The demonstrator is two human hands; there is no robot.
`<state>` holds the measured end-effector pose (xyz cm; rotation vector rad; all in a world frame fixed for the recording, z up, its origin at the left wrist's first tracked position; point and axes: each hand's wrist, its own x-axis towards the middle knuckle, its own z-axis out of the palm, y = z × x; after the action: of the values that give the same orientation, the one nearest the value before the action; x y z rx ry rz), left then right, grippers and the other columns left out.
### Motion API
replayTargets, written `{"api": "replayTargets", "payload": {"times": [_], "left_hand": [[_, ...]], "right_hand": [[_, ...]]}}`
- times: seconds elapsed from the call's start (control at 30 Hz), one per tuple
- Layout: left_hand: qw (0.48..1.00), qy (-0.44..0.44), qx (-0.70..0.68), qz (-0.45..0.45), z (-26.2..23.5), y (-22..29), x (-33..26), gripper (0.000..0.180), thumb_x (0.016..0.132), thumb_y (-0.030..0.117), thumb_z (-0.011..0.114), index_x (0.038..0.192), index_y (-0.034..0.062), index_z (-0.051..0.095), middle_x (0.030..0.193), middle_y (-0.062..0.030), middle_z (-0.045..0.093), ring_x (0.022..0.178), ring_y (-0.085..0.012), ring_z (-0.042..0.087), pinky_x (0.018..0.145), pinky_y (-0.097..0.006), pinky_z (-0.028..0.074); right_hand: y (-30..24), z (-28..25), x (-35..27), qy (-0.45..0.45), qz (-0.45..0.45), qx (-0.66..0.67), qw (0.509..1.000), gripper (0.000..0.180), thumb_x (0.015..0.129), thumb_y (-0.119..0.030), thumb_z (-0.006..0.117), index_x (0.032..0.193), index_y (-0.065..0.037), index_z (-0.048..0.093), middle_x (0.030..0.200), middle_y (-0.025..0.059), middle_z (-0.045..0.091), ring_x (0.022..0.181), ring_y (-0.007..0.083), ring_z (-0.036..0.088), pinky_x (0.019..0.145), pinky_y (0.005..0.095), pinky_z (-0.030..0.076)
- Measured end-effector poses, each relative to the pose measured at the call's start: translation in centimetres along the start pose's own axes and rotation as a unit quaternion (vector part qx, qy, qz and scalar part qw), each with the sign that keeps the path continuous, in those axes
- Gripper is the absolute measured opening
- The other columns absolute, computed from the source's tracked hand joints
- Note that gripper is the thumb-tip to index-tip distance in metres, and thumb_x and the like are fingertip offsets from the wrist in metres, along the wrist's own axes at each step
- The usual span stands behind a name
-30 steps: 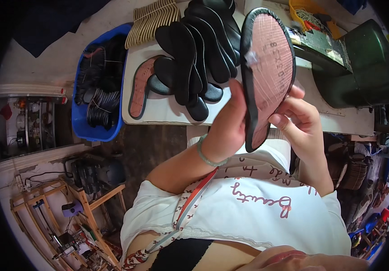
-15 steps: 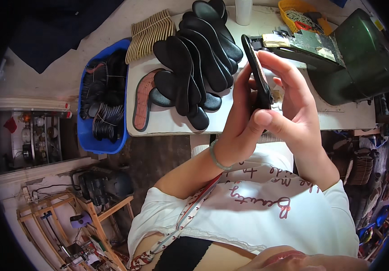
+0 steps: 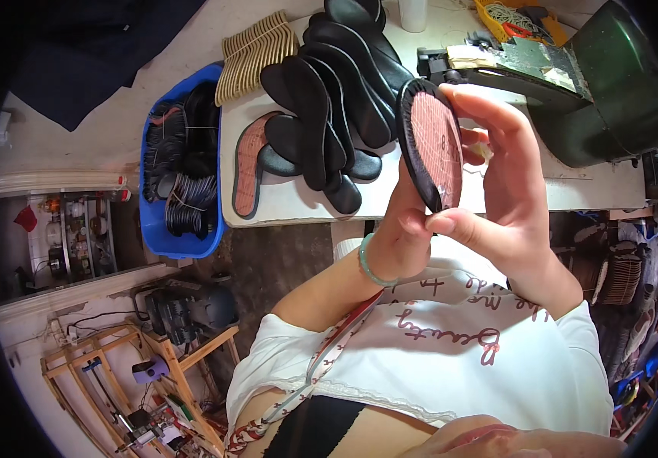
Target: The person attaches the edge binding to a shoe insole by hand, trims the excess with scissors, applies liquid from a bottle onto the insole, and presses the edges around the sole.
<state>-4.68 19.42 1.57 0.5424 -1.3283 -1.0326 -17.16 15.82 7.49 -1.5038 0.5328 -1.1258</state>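
Note:
Raised over the table's front edge is a black-edged shoe insole (image 3: 437, 145), tilted upright with its pinkish underside turned into view and the black covering folded and gathered round its rim. My right hand (image 3: 508, 164) grips it along the right side, fingertips at the top and thumb at the bottom end. My left hand (image 3: 405, 237) supports it from behind and below; most of its fingers are hidden by the insole. Left of my hands, a pile of finished black insoles (image 3: 310, 122) lies on the white table (image 3: 283, 210). A bare pink insole (image 3: 249, 164) with a dark edge rests beside the pile.
A blue bin (image 3: 182, 248) of bundled black pieces stands left of the table. Behind it, a row of beige insole shapes (image 3: 256, 57) is tied together. A green machine (image 3: 604, 91) stands at the right, near a yellow basket (image 3: 489, 23) and a white cup (image 3: 413, 15).
The insole has turned from nearly edge-on to showing its pink underside. It has come slightly lower, and my left hand has slid down behind it.

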Motion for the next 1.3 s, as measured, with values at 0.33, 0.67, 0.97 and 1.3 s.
{"api": "replayTargets", "payload": {"times": [0.33, 0.67, 0.97, 1.3], "left_hand": [[0.999, 0.011, 0.033, 0.009, -0.4, -0.5, -1.0, 0.103, 0.081, 0.085, 0.031, 0.135, -0.0024, 0.035, 0.125, -0.0117, 0.041, 0.12, -0.0217, 0.04, 0.103, -0.038, 0.032], [0.999, 0.016, 0.029, 0.023, -0.8, -1.7, -1.1, 0.104, 0.078, 0.087, 0.034, 0.134, -0.0013, 0.033, 0.124, -0.0115, 0.039, 0.118, -0.0211, 0.039, 0.101, -0.036, 0.032], [0.997, 0.057, 0.046, 0.036, 0.3, 0.2, -0.3, 0.109, 0.077, 0.086, 0.039, 0.141, -0.0014, 0.023, 0.124, -0.0129, 0.039, 0.115, -0.022, 0.041, 0.1, -0.039, 0.034], [0.989, 0.05, 0.099, 0.103, -1.6, -0.4, 0.5, 0.117, 0.067, 0.085, 0.057, 0.133, -0.0076, 0.029, 0.111, -0.0074, 0.04, 0.092, -0.0155, 0.038, 0.082, -0.033, 0.036]], "right_hand": [[-0.7, -0.9, -0.6, -0.053, -0.173, -0.16, 0.97, 0.045, 0.074, -0.026, 0.083, 0.108, -0.006, 0.061, 0.112, 0.0117, 0.05, 0.107, 0.0229, 0.047, 0.096, 0.0365, 0.036], [-1.9, -0.9, -0.3, -0.092, -0.166, -0.201, 0.961, 0.023, 0.075, -0.018, 0.08, 0.089, -0.007, 0.065, 0.083, 0.0023, 0.047, 0.079, 0.0187, 0.042, 0.074, 0.0304, 0.033], [-2.1, -1.0, 0.2, -0.115, -0.129, -0.172, 0.97, 0.02, 0.076, -0.016, 0.078, 0.083, -0.006, 0.062, 0.081, 0.0029, 0.049, 0.077, 0.0188, 0.042, 0.073, 0.0301, 0.034], [-3.3, 0.0, -0.2, -0.149, -0.15, -0.259, 0.942, 0.017, 0.079, -0.006, 0.067, 0.087, -0.003, 0.052, 0.082, 0.0096, 0.047, 0.077, 0.0245, 0.042, 0.074, 0.0347, 0.034]]}}
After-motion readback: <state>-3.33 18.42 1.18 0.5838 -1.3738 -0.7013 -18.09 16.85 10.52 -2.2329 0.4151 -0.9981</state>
